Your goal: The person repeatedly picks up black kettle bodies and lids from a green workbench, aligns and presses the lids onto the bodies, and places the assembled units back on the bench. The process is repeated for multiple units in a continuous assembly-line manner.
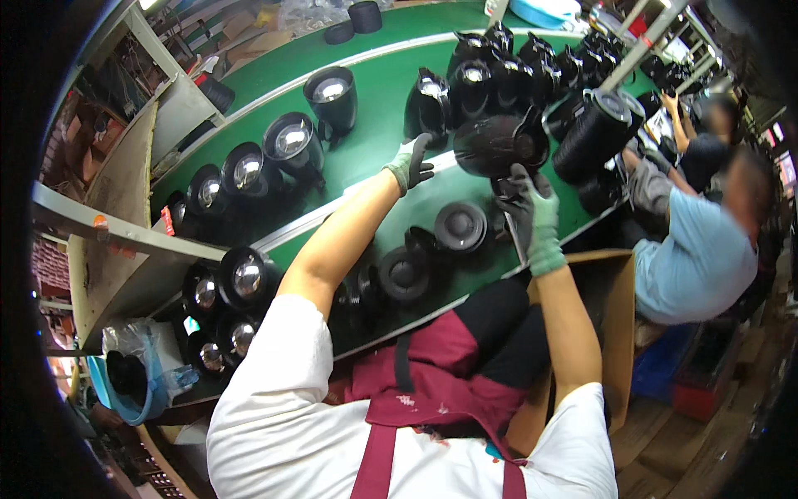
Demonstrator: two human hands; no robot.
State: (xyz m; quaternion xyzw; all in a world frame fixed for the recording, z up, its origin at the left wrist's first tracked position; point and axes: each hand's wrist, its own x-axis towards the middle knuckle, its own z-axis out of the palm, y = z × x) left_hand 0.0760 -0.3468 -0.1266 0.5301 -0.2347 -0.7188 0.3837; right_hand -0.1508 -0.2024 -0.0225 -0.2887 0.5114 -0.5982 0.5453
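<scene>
A glossy black jug (490, 148) is held tilted on its side above the green work surface. My right hand (532, 212), in a grey-green glove, grips it from below, with part of the grip hidden by the hand itself. My left hand (410, 164), gloved alike, reaches over the pale rail with its fingers apart and nothing in them. Just beyond it an upright black jug (428, 104) with a spout stands on the green belt (378, 108). Closer to me, round black parts (461, 226) lie on the surface.
Open black jug bodies with shiny liners (289, 137) line the belt at left; more (247, 279) stand below them. Finished-looking jugs crowd the far right. Stacked black parts (594, 137) sit beside a co-worker in a blue shirt (694, 249). A cardboard box (611, 291) is at my right.
</scene>
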